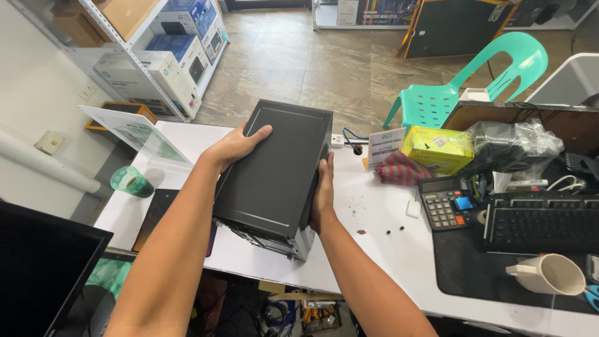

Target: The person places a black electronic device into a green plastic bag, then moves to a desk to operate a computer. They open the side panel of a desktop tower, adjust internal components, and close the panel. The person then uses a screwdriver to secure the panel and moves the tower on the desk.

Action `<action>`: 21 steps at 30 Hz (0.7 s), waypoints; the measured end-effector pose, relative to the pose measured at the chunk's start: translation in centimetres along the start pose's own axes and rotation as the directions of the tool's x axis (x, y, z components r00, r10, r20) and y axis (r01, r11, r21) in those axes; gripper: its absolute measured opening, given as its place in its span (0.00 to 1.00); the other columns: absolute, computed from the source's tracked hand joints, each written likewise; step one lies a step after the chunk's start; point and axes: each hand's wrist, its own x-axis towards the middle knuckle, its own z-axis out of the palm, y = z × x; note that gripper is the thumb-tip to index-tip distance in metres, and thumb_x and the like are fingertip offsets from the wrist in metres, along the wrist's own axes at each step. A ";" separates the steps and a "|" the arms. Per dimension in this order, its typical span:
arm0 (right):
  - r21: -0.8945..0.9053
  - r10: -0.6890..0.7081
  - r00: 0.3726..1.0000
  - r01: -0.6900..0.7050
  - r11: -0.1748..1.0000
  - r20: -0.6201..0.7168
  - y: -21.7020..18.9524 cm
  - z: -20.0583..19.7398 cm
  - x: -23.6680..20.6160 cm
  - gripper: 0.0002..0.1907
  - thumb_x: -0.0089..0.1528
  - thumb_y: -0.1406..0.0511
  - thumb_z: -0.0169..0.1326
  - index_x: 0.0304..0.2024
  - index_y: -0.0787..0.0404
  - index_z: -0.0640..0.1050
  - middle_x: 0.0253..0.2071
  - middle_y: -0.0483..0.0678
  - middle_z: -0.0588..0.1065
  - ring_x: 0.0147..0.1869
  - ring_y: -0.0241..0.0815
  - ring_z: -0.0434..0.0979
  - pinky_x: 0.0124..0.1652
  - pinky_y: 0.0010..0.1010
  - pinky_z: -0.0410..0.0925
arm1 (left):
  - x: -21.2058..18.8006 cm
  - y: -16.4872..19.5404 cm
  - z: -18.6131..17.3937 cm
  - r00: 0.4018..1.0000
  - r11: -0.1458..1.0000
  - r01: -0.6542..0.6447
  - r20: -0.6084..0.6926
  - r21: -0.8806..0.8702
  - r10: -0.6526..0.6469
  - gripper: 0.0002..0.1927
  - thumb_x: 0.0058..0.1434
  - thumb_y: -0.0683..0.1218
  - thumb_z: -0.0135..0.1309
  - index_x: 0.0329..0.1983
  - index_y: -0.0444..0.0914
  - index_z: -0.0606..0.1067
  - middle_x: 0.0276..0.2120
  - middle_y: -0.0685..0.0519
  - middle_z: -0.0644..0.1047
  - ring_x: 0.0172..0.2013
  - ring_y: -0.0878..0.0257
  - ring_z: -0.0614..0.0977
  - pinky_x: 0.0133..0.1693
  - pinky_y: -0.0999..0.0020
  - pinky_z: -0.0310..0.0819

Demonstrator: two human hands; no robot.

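A black computer case [274, 175] lies on its side on the white table [387, 249], its flat side panel facing up. My left hand [238, 145] rests on the panel's far left corner, fingers spread over the top. Along the case's right edge my right hand [322, 195] grips, thumb on top. Both hands hold the case between them. The case's near end, with its ports and slots, points toward me and sits close to the table's front edge.
Right of the case lie a calculator [444, 203], black keyboard [541, 221], cream mug [549, 274], yellow box [438, 148] and red cloth [399, 170]. A green cup [131, 182] and a dark panel [155, 215] sit left. A teal chair [474, 87] and a shelf of boxes [156, 56] stand beyond.
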 end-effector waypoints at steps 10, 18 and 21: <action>-0.148 -0.042 0.999 0.045 0.988 0.024 1.1 -1.1 -0.9 0.47 0.62 0.36 0.32 0.78 0.41 0.38 0.79 0.48 0.46 0.80 0.49 0.52 0.68 0.41 0.59 | -0.2 0.0 0.3 0.997 1.000 0.009 -0.078 -0.017 -0.011 0.48 0.58 0.69 0.54 0.73 0.36 0.60 0.56 0.39 0.77 0.52 0.52 0.82 0.51 0.60 0.79; -0.095 0.118 0.973 -0.101 0.990 0.197 -2.4 -2.3 0.3 0.49 0.62 0.32 0.29 0.77 0.50 0.50 0.74 0.54 0.60 0.76 0.50 0.63 0.66 0.39 0.64 | -0.1 0.7 1.2 0.990 0.989 0.025 -0.134 -0.144 -0.044 0.44 0.59 0.66 0.52 0.73 0.40 0.61 0.55 0.39 0.77 0.52 0.51 0.83 0.51 0.56 0.80; -0.120 0.078 0.974 -0.053 0.991 0.211 -1.6 -2.6 -1.2 0.48 0.61 0.32 0.29 0.77 0.44 0.46 0.77 0.51 0.54 0.78 0.50 0.57 0.67 0.39 0.59 | 0.3 0.3 1.1 0.987 0.991 -0.040 -0.157 -0.129 0.019 0.43 0.62 0.67 0.53 0.71 0.36 0.63 0.56 0.40 0.78 0.53 0.53 0.83 0.53 0.60 0.79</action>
